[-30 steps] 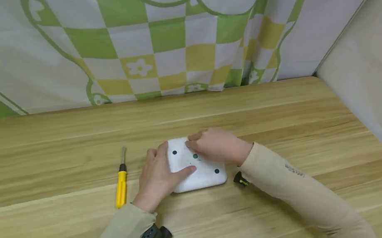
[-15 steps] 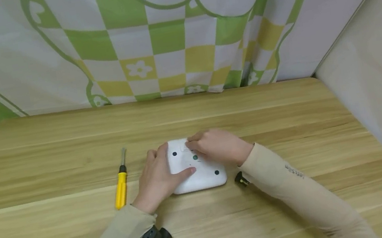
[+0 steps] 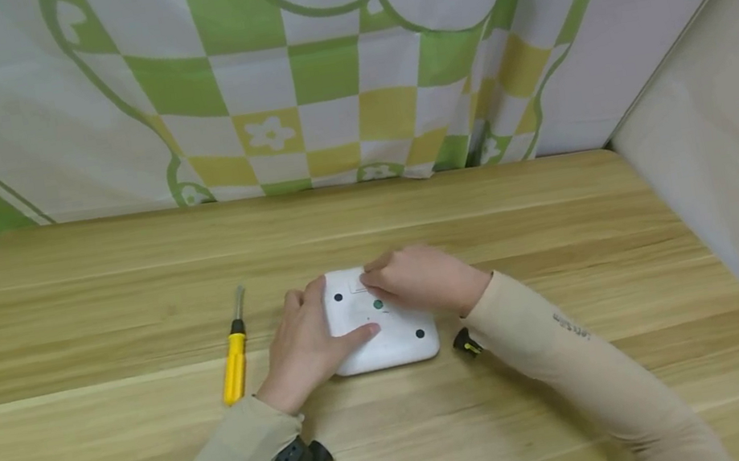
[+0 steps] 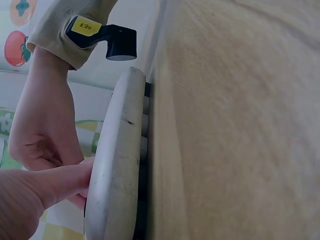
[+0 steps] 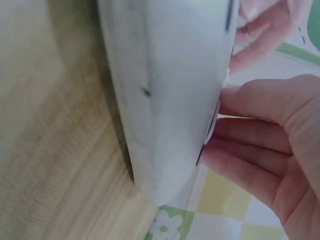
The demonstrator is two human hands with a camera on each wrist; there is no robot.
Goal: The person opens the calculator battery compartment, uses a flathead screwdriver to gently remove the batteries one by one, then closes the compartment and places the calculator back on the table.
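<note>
A white calculator (image 3: 385, 348) lies face down on the table, with dark round feet and a green dot on its upturned back. Key-like bumps (image 4: 144, 125) show beneath its edge in the left wrist view. My left hand (image 3: 311, 342) grips its left side, thumb across the back and fingers along the far left edge. At the far edge my right hand (image 3: 418, 279) pinches a small battery cover (image 5: 214, 125), its thumb and fingers on either side of it. That cover stands slightly proud in the right wrist view; the right hand hides most of it from above.
A screwdriver (image 3: 235, 363) with a yellow handle lies left of the left hand, tip pointing away. The wooden table (image 3: 96, 309) ends at a checked curtain (image 3: 323, 67). Black wrist cameras (image 3: 303, 459) sit on both sleeves.
The right hand shifts very slightly at the battery cover, and a bit more of the cover's outline shows beside its fingers. The left hand and calculator stay in place.
</note>
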